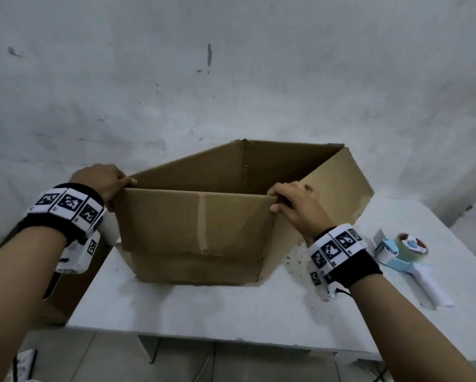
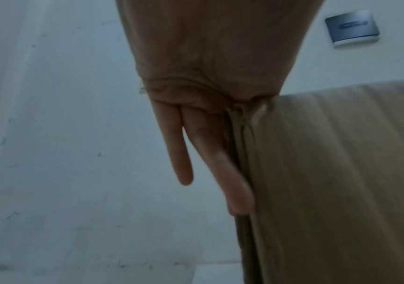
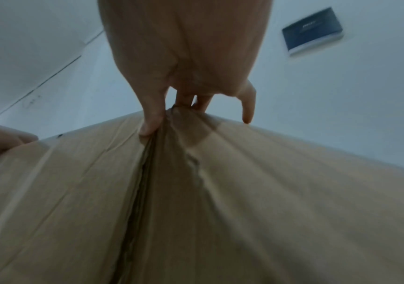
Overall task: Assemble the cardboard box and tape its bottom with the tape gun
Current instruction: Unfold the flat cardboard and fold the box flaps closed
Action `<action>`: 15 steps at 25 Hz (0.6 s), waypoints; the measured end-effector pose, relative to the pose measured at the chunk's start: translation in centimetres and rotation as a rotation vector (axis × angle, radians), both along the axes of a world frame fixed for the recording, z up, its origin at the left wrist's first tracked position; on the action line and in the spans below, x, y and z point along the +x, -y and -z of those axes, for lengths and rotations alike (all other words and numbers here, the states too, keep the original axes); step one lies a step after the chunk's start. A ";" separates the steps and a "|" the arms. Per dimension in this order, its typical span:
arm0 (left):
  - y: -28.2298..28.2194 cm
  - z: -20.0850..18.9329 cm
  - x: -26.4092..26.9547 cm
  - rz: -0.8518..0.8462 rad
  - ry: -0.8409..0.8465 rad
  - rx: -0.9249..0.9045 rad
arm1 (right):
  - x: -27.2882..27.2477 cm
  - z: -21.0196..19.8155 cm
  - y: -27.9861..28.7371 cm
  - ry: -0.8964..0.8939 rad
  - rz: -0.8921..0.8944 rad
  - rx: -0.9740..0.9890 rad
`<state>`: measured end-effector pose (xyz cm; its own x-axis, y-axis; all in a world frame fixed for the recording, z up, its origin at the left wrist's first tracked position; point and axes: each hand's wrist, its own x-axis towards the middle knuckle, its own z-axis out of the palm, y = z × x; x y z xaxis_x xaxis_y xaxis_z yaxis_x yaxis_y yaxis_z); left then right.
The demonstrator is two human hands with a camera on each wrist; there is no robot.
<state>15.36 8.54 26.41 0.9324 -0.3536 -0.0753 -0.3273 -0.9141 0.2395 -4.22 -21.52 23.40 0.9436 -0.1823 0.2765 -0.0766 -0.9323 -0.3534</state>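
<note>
A brown cardboard box (image 1: 195,224) stands opened into a skewed tube on the white table (image 1: 203,312), its top open toward me. My left hand (image 1: 118,183) grips the near-left top corner, and in the left wrist view two fingers (image 2: 184,153) lie straight down the outside of the box (image 2: 342,173). My right hand (image 1: 279,201) pinches the near-right top corner. The right wrist view has the thumb (image 3: 151,119) on the near panel of the box (image 3: 269,192) and the other fingers over the edge. A blue-and-white tape gun (image 1: 405,252) lies on the table, right of my right wrist.
A grey wall stands close behind the box. More brown cardboard (image 1: 63,293) sits low at the table's left edge, under my left wrist. Tiled floor shows below the table's front edge. A dark wall panel (image 3: 312,30) appears in the wrist views.
</note>
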 end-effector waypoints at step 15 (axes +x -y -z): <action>8.8 4.0 -6.3 -0.018 0.157 -0.021 | -7.0 2.6 3.2 0.230 0.496 0.547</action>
<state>9.08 -0.25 22.41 0.9384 -0.3365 0.0789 -0.3456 -0.9156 0.2055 -11.18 -24.71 20.81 0.6457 -0.7358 0.2041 -0.3088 -0.4961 -0.8115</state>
